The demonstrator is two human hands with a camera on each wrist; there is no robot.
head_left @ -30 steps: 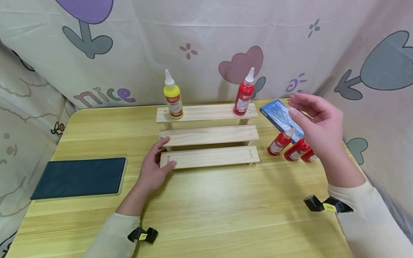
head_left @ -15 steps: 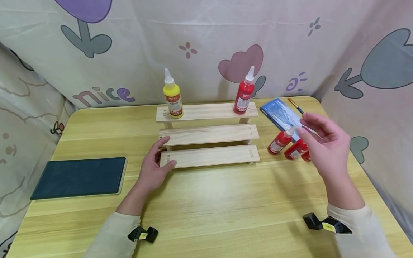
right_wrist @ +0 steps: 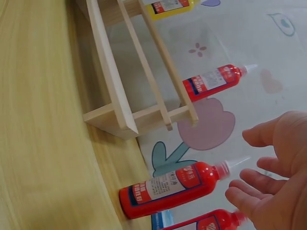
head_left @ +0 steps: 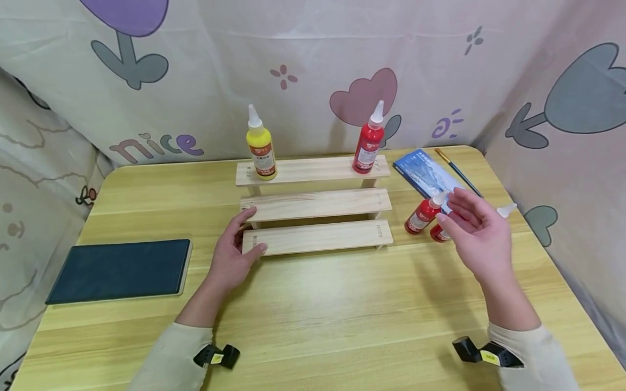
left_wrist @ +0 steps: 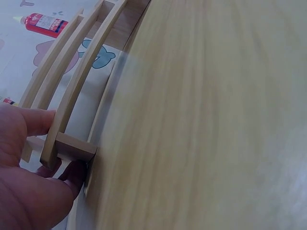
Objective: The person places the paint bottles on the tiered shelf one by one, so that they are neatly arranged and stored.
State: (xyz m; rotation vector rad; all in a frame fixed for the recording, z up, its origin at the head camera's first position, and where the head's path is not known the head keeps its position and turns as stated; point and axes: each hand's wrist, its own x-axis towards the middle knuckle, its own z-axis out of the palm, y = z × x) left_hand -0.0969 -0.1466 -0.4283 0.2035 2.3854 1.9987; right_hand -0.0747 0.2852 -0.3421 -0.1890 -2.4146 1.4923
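Observation:
A three-tier wooden rack (head_left: 318, 238) stands mid-table. My left hand (head_left: 233, 255) grips its left end, thumb on the lowest board and fingers round the side; the left wrist view shows some fingertips under the board. On the top board are a yellow bottle (head_left: 262, 152) at the left and a red bottle (head_left: 368, 147) at the right, both with white nozzles. My right hand (head_left: 481, 236) hovers with loosely bent fingers beside the red squeeze bottles to the right of the rack. The nearest red bottle (right_wrist: 168, 189) stands upright; my hand partly hides the others.
Behind the loose bottles lie a blue booklet (head_left: 430, 172) and a thin paintbrush (head_left: 458, 172). A dark blue flat rectangular pad (head_left: 119, 270) lies on the table's left side. Patterned cloth (head_left: 220, 70) hangs along the back and sides.
My right hand has come down from above the booklet, out to the right and then slightly back left, beside the red bottles. The paintbrush has come into sight. My left hand keeps its grip.

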